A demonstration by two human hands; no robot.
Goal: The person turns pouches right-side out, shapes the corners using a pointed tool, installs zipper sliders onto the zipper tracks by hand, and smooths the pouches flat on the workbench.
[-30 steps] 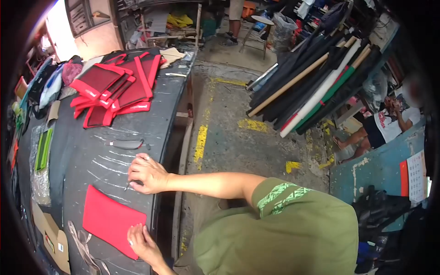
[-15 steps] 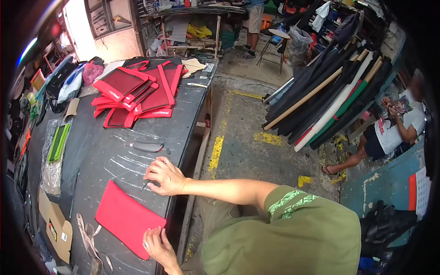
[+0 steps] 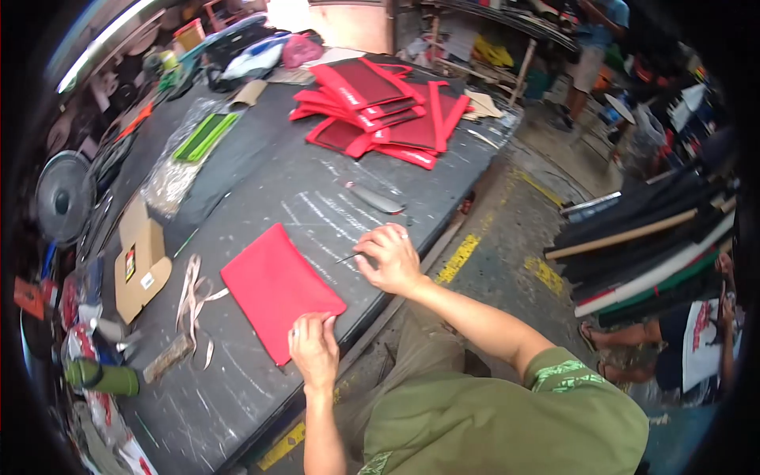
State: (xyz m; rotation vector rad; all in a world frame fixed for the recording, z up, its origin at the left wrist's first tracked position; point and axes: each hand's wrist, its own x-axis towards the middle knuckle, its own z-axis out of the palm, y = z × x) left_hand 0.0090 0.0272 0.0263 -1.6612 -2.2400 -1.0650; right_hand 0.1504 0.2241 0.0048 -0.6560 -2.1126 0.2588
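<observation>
A flat red fabric piece (image 3: 273, 281), shaped like a pouch, lies on the dark worktable (image 3: 237, 396). My left hand (image 3: 314, 348) is closed on its near edge by the corner, fingers on top; the cloth bulges slightly there. To the right of the fabric and just above the table, my right hand (image 3: 388, 257) pinches a thin dark pointed tool (image 3: 347, 258). Its tip points toward the fabric without touching it, and its exact kind is hidden by the fingers. Beyond that hand rests a grey-handled cutter knife (image 3: 375, 198).
Red mesh-panelled bags (image 3: 372, 107) are piled at the table's far end. Left of the fabric lie a measuring tape (image 3: 190, 297), a cardboard piece (image 3: 142, 261) and green strips (image 3: 204, 137). Fabric rolls (image 3: 633, 237) lean at right, near another person (image 3: 697, 340).
The view has turned, shifting the table rightward and up. My left hand still keeps the red fabric's corner, which now bulges more. My right hand still pinches the thin tool.
</observation>
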